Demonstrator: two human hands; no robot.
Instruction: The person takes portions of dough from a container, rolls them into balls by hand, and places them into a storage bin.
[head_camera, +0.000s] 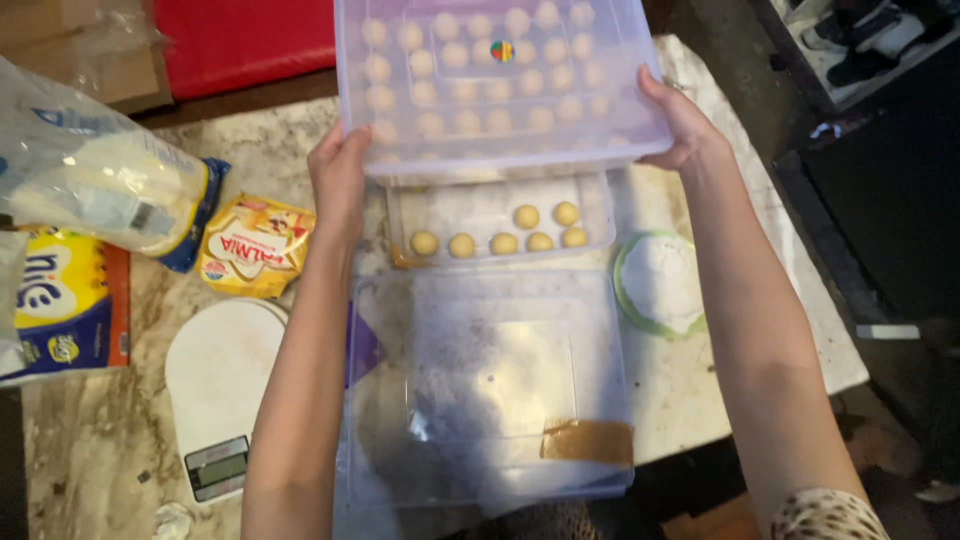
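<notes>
Marble tabletop (700, 390): clear lid (490, 390) lies flat near edge. Big clear box (500, 80), rows of dough balls already inside, held up above tabletop w/ left hand (340, 180) & right hand (680, 125), fingers wrapped on its sides. Small tray (500, 215) beneath has approx. seven balls left; lid not yet on.
</notes>
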